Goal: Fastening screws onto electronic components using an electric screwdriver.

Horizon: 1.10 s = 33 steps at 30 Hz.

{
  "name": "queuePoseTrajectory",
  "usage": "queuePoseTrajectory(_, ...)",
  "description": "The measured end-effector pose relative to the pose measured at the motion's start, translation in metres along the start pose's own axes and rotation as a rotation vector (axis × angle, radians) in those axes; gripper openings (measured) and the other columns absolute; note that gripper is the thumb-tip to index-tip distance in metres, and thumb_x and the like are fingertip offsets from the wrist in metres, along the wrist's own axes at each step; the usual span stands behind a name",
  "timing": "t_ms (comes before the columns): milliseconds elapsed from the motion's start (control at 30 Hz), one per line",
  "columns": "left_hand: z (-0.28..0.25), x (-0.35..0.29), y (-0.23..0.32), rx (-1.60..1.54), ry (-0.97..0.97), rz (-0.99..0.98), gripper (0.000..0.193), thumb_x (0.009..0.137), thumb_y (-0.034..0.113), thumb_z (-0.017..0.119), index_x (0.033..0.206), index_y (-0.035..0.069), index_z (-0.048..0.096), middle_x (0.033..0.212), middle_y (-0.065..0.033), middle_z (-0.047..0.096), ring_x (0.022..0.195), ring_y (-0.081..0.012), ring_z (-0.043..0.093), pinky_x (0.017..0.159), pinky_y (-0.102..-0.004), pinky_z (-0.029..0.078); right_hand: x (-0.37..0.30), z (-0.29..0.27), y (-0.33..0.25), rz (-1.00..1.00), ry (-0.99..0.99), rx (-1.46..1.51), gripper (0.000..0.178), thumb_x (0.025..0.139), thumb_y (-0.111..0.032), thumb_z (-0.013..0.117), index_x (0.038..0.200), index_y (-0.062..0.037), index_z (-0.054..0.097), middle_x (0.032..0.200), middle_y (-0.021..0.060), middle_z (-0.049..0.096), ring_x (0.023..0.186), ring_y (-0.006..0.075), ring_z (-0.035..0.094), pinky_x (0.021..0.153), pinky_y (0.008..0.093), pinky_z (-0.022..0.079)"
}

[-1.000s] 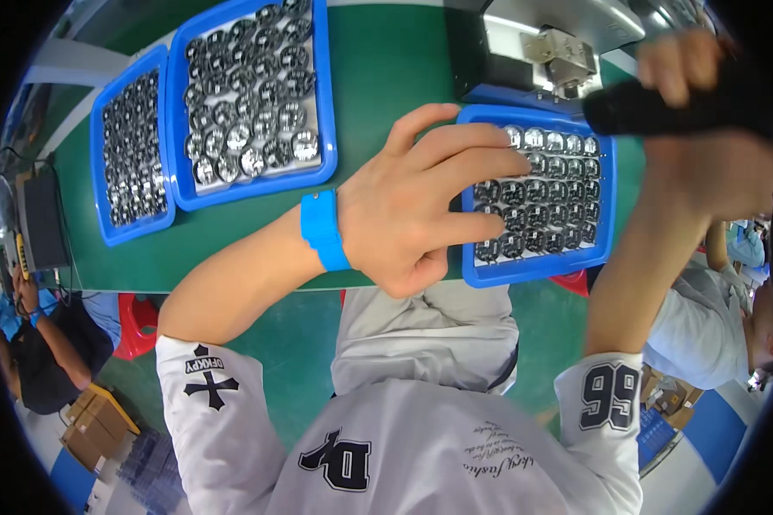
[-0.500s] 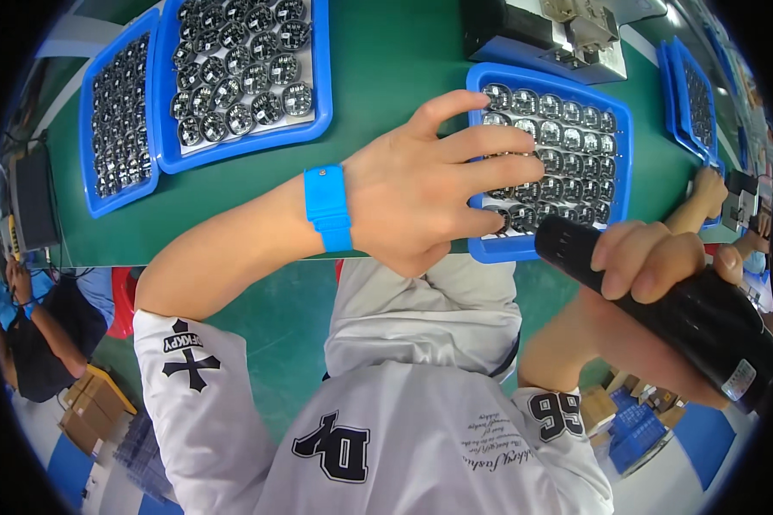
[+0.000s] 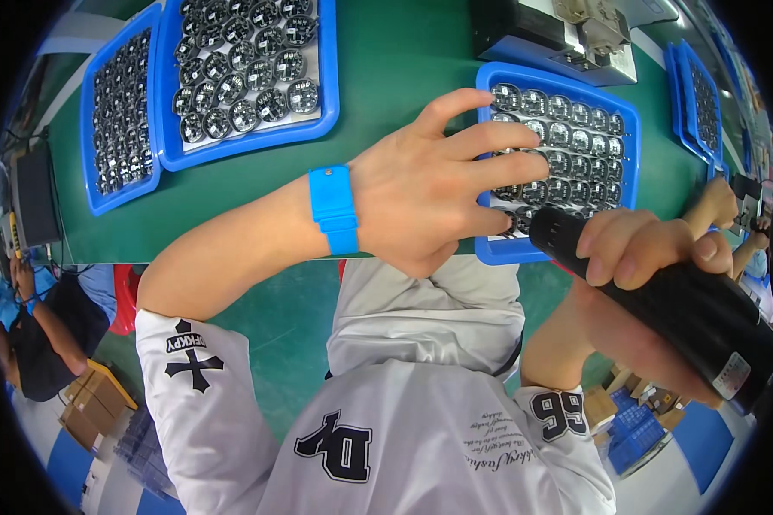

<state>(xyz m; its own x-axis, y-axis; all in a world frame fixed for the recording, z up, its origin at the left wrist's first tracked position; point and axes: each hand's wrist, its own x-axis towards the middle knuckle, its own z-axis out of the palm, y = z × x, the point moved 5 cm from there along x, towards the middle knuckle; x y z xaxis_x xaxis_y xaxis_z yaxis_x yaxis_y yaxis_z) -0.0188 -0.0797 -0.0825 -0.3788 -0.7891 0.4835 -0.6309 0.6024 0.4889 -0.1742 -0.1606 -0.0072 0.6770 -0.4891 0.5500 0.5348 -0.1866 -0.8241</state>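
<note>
My left hand (image 3: pixel 429 193), with a blue wrist strap (image 3: pixel 331 206) on its wrist, spreads its fingers over the left side of a blue tray (image 3: pixel 632 163). Several round, clear-topped electronic parts (image 3: pixel 558 133) stand there in rows. The fingertips lie over the leftmost parts; whether they press on them I cannot tell. At the tray's lower right, my right hand (image 3: pixel 631 253) is wrapped round a thick black handheld device (image 3: pixel 704 318). Its slotted end sits over the tray's near edge. The device hides the tray's near right corner.
On the green table (image 3: pixel 386 77), a large blue tray (image 3: pixel 249 148) of similar parts stands at the left, with another blue tray (image 3: pixel 94 199) beside it. A metal-and-black machine (image 3: pixel 567 39) sits at the back. Stacked trays (image 3: pixel 683 112) and another person's hand (image 3: pixel 717 204) are at right.
The black device in my right hand has shifted slightly left and toward the tray. My left hand keeps its place over the parts. The whole view has moved a little.
</note>
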Motion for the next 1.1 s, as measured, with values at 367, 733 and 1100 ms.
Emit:
queuePoseTrajectory(367, -0.001, 0.002, 0.001, 0.016, -0.038, -0.013, 0.026, 0.056, 0.017, 0.078, 0.082, 0.02, 0.079, 0.136, -0.0043, 0.057, 0.138, -0.0255, 0.045, 0.118, -0.0605, 0.025, 0.005, -0.001, 0.007, 0.019, -0.083, 0.044, 0.104, 0.073, -0.088, 0.065, 0.133, -0.0043, 0.049, 0.08, 0.0107, 0.056, 0.061, 0.0242, 0.056, 0.062, 0.04, 0.046)
queuePoseTrajectory(733, 0.001, 0.003, 0.005, -0.023, -0.1, -0.032, 0.047, 0.05, 0.011, 0.073, 0.096, 0.019, 0.077, 0.145, -0.0074, 0.054, 0.141, -0.0315, 0.044, 0.116, -0.0598, 0.025, 0.029, -0.003, -0.027, 0.049, 0.11, 0.084, 0.096, 0.077, -0.083, 0.065, 0.129, -0.0036, 0.053, 0.083, 0.0085, 0.056, 0.067, 0.0228, 0.057, 0.068, 0.0393, 0.046)
queuePoseTrajectory(1100, -0.004, 0.01, 0.003, -0.051, 0.004, -0.005, 0.025, 0.052, 0.011, 0.072, 0.077, 0.012, 0.07, 0.135, -0.0146, 0.058, 0.134, -0.0315, 0.05, 0.113, -0.0617, 0.03, 0.115, -0.183, 0.002, 0.022, 0.312, 0.014, 0.1, 0.082, -0.086, 0.046, 0.138, -0.002, 0.048, 0.085, 0.0166, 0.061, 0.062, 0.0274, 0.06, 0.059, 0.0421, 0.05)
